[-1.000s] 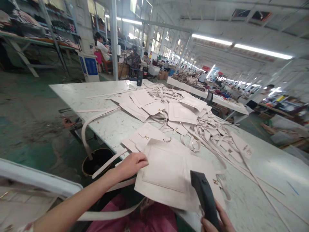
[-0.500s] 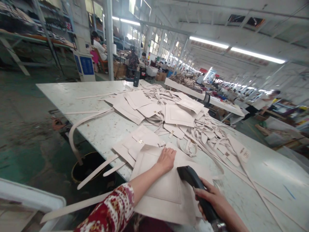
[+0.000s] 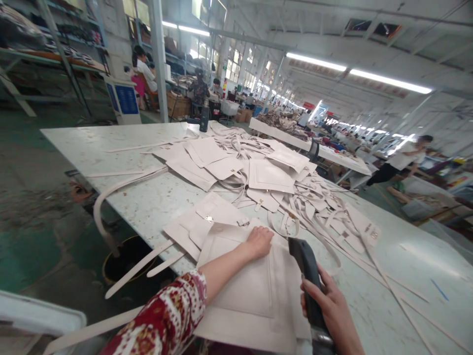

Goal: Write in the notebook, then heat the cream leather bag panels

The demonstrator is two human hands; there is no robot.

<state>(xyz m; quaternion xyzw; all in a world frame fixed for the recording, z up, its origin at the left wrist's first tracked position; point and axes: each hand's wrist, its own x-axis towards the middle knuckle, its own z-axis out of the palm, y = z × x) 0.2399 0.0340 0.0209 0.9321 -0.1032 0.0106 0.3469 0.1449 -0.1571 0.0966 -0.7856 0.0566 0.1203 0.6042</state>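
Note:
A large cream leather panel (image 3: 244, 291) with a stitched rectangle lies at the near edge of the white worktable (image 3: 111, 143). My left hand (image 3: 259, 240) rests flat on the panel's upper part, fingers bent at its far edge, pressing it down. My right hand (image 3: 330, 308) is wrapped round the handle of a black hand tool (image 3: 307, 268) whose head is held just above the panel's right side. A smaller cream piece with a gold clasp (image 3: 207, 219) lies just beyond the panel.
A heap of cream panels, flaps and straps (image 3: 281, 182) covers the table's middle. Long straps (image 3: 111, 197) hang over the left edge above a dark bin (image 3: 125, 256). A dark bottle (image 3: 204, 121) stands at the far end. Other people sit at workstations behind; one person (image 3: 402, 160) walks at right.
My left hand moved from the panel's left edge to its upper middle. My right hand brought the black tool up and forward, over the panel's right side.

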